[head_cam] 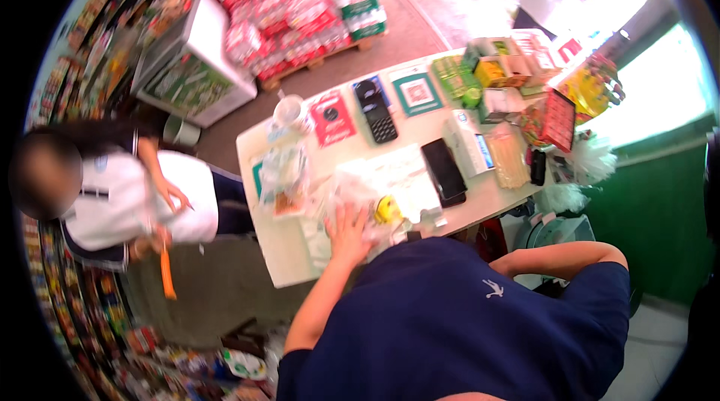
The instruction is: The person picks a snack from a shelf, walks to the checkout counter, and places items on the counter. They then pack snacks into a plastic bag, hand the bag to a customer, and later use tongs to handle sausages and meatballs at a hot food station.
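My left hand [349, 235] rests with its fingers spread on thin clear plastic at the near edge of the white table [298, 274]. A small yellow item [388, 209] lies just right of its fingers, beside white paper [396, 176]. Further right is a black smartphone [444, 170]. My right forearm bends in toward my body; the right hand itself is hidden below the table edge, behind my dark blue shirt. Beyond my left hand lie a clear plastic bag with contents [284, 170], a lidded cup [288, 111], a red printed card [332, 119] and a black payment terminal [377, 114].
A person [140, 193] in a white top stands left of the table, holding an orange item [167, 274]. Bundled drinking straws [508, 156], a white box [469, 142] and green bottles [457, 79] crowd the right side. Beyond are a chest freezer [194, 63] and stacked bottle packs [292, 13].
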`<state>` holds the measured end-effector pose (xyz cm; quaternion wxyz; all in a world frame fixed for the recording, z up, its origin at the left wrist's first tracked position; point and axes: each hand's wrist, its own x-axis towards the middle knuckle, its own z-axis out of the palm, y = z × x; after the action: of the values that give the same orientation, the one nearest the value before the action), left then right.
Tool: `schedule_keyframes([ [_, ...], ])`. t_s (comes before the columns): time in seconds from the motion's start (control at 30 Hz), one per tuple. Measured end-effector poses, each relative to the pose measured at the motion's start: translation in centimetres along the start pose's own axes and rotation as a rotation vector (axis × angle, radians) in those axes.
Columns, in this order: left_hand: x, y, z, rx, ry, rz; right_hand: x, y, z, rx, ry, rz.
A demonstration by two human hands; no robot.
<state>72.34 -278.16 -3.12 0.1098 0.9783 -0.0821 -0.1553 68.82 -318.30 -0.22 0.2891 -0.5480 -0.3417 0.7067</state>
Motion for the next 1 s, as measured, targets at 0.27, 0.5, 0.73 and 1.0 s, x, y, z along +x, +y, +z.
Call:
schedule_keyframes([
  [0.27,-4.2,-1.8,0.3,-0.131,0.044,0.066,7.7,10.7,5.4,-0.098,0.096,-0.262],
  [0.5,-4.8,-2.1,2.4,-0.367,0.460,0.019,0.7,-8.7,-4.6,-0.415,-0.139,0.554],
  [0.73,-1.7,0.2,0.0,-0.487,0.361,0.205,12.1,-13.6,-16.1,-0.472,1.242,0.029],
  [1.0,2.4,0.1,4.1,-0.781,0.071,-0.117,19.4,-12.5,-21.6,-0.983,1.157,0.077],
])
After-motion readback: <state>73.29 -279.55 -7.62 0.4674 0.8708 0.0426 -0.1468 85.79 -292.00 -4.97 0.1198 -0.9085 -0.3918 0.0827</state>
